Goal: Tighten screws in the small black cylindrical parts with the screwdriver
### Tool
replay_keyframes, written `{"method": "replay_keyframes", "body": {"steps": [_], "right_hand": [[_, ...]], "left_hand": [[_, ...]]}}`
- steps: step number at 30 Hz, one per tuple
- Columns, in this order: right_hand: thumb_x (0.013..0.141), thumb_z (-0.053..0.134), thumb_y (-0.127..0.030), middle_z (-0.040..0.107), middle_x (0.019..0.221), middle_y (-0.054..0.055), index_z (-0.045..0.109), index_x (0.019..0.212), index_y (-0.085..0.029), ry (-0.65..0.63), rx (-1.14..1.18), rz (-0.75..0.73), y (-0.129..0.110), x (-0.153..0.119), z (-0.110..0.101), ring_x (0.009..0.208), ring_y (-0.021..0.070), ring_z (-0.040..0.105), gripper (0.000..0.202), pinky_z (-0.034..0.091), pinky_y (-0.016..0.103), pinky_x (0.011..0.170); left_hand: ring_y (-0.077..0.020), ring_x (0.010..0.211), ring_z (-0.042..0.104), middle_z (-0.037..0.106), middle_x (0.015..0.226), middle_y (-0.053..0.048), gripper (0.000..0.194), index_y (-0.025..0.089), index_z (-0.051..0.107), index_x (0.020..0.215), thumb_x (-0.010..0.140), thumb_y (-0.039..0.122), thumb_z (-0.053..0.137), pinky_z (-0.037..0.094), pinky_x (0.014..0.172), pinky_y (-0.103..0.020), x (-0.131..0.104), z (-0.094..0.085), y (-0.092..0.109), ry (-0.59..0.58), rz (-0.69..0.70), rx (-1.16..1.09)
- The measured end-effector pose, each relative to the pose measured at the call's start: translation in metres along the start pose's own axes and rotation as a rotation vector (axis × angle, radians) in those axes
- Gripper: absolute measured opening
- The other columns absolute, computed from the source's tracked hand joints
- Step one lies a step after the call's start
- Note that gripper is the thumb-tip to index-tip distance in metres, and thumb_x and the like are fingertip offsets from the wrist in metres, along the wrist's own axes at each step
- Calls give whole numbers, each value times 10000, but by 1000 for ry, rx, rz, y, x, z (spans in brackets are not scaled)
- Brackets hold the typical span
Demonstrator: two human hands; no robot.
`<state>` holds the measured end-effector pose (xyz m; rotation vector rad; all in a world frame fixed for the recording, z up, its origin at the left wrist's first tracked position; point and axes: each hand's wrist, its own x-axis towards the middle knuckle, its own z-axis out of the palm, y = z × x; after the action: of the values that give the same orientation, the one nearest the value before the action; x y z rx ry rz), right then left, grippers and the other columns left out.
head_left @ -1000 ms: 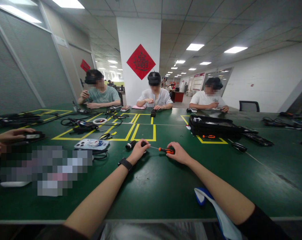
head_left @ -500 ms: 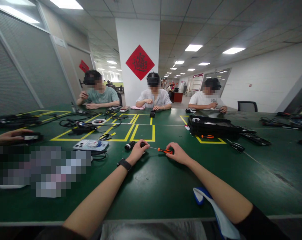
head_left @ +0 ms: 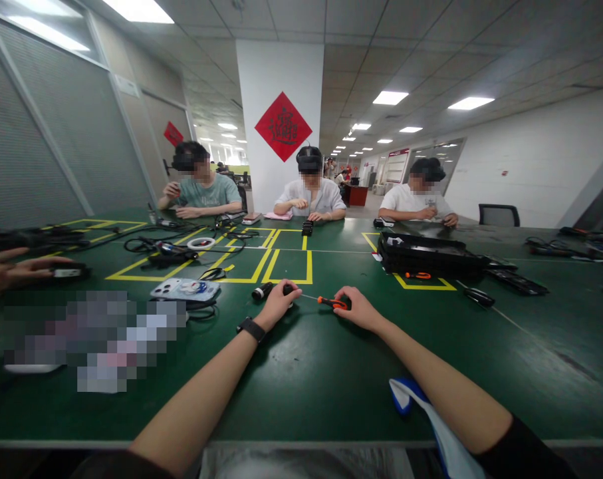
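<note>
In my right hand (head_left: 360, 308) is an orange-and-black screwdriver (head_left: 327, 301), its thin metal shaft pointing left. The tip reaches the fingers of my left hand (head_left: 278, 304), which pinch a small dark piece (head_left: 288, 289). Most of that piece is covered by my fingers, so I cannot tell its kind or whether the tip touches it. Just left of it, a short black cylinder with a pale band (head_left: 262, 291) lies on the green table (head_left: 301, 386). Both hands are low over the tabletop.
Left are a phone in a patterned case (head_left: 185, 289), blurred flat items, cables (head_left: 164, 249), a white ring (head_left: 200, 243) and another person's hands. A black case (head_left: 428, 256), orange pliers-like tool (head_left: 418, 275) and black screwdriver (head_left: 477, 295) lie right. Blue-and-white cloth (head_left: 421, 406) hangs over the front edge.
The whole view has shifted slightly, so everything sits a little further right. My hands keep nearly the same pose around the screwdriver. At far left, the other person's fingers have moved over a dark device.
</note>
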<state>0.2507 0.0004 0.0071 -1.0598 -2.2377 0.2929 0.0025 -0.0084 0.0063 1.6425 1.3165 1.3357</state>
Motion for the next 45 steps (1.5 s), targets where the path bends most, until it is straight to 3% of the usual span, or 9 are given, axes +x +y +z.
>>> {"method": "replay_keyframes", "body": {"steps": [4, 7, 11, 17, 24, 29, 34, 40, 45], "right_hand": [[741, 574, -286, 580, 934, 52, 593, 934, -189, -2, -20, 9, 0, 1, 0, 927, 194, 476, 217, 370, 350, 821], [799, 502, -274, 591, 907, 56, 621, 860, -188, -17, -12, 6, 3, 1, 1, 932, 191, 479, 159, 360, 360, 844], [730, 585, -257, 578, 928, 53, 610, 841, -183, 13, 17, -20, 3, 1, 2, 935, 190, 479, 136, 365, 350, 846], [645, 663, -281, 558, 937, 42, 572, 900, -180, -3, 37, -2, 0, 0, 0, 909, 191, 481, 289, 392, 333, 800], [871, 387, -326, 565, 910, 56, 609, 885, -190, -57, 24, -18, -4, 0, -3, 910, 170, 490, 261, 373, 334, 840], [785, 534, -298, 548, 941, 54, 587, 856, -175, -66, 35, -54, -4, 0, -4, 857, 160, 504, 152, 403, 309, 780], [678, 648, -327, 548, 921, 42, 560, 893, -173, -50, 37, -32, -2, -1, -1, 825, 163, 506, 279, 414, 303, 742], [832, 468, -300, 567, 931, 55, 597, 906, -189, -96, -11, -62, -4, 0, -3, 896, 172, 493, 185, 385, 332, 812], [788, 525, -255, 557, 953, 63, 582, 853, -172, -79, -29, -106, -6, 0, -5, 898, 178, 487, 120, 389, 328, 803]], "left_hand": [[-126, 672, 524, 568, 755, -6, 295, 174, 547, 826, 667, 422, 565, 423, 612, -247, 0, 0, 0, -5, -15, 11], [-133, 690, 529, 571, 762, -12, 301, 174, 546, 830, 669, 428, 565, 425, 615, -249, 1, 0, -2, 0, -15, 12], [-129, 678, 524, 561, 736, -6, 308, 176, 544, 825, 669, 441, 564, 423, 604, -243, 2, 1, -4, 5, -9, 5], [-116, 646, 509, 556, 741, -1, 308, 174, 544, 812, 660, 440, 568, 410, 558, -225, 1, 2, -3, 14, -20, 4], [-113, 650, 502, 553, 742, 3, 283, 178, 547, 798, 668, 429, 567, 409, 589, -230, 2, 2, -3, 15, 13, 6], [-119, 675, 509, 562, 763, -2, 292, 177, 546, 804, 666, 433, 574, 410, 612, -236, 1, 1, -3, 12, 19, 18], [-117, 665, 509, 563, 754, -1, 293, 177, 550, 800, 666, 436, 578, 411, 620, -240, 1, 0, -3, -6, 35, 24], [-118, 659, 511, 570, 743, -1, 303, 170, 558, 790, 650, 437, 586, 412, 622, -243, -1, 0, 3, -8, 11, 6], [-115, 657, 507, 567, 739, 0, 309, 168, 557, 792, 657, 445, 580, 410, 628, -243, 0, -1, 2, -13, 9, 4]]}}
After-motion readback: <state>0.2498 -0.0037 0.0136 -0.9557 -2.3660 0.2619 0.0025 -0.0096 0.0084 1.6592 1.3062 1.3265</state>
